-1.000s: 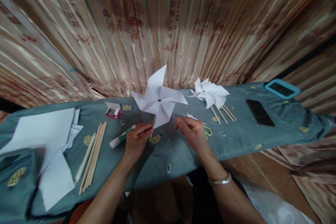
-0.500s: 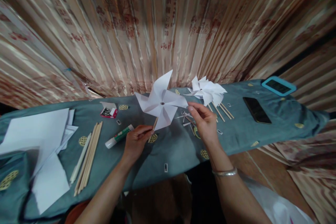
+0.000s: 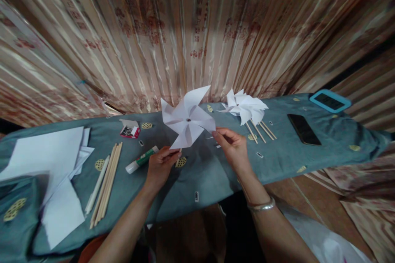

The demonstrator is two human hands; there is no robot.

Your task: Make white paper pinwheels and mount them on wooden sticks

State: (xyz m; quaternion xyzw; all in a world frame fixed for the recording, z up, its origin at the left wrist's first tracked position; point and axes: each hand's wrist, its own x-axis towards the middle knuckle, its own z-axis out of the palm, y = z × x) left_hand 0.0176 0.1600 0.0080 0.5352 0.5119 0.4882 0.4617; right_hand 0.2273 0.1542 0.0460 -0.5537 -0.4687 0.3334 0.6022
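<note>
A white paper pinwheel [image 3: 189, 120] with a dark pin at its centre is held up over the table. My left hand [image 3: 162, 168] is closed around its wooden stick, just below the blades; most of the stick is hidden by the fingers. With thumb and forefinger, my right hand [image 3: 233, 146] pinches the tip of the right blade. Behind my right hand, more white pinwheels [image 3: 245, 106] lie in an overlapping pile, their sticks pointing toward me. A green and white glue stick [image 3: 142, 160] lies beside my left hand.
The table has a teal cloth [image 3: 216, 176]. On the left lie white paper sheets [image 3: 46, 148], a white pen-like stick [image 3: 97, 185] and several wooden sticks [image 3: 106, 185]. A small open box of pins [image 3: 129, 130] stands behind. A phone [image 3: 304, 129] and a blue-framed device [image 3: 330, 100] lie right.
The pinwheel's blades have turned a little clockwise. My right hand has moved slightly down and left with the blade tip, covering the scissors seen before. My left hand keeps its grip.
</note>
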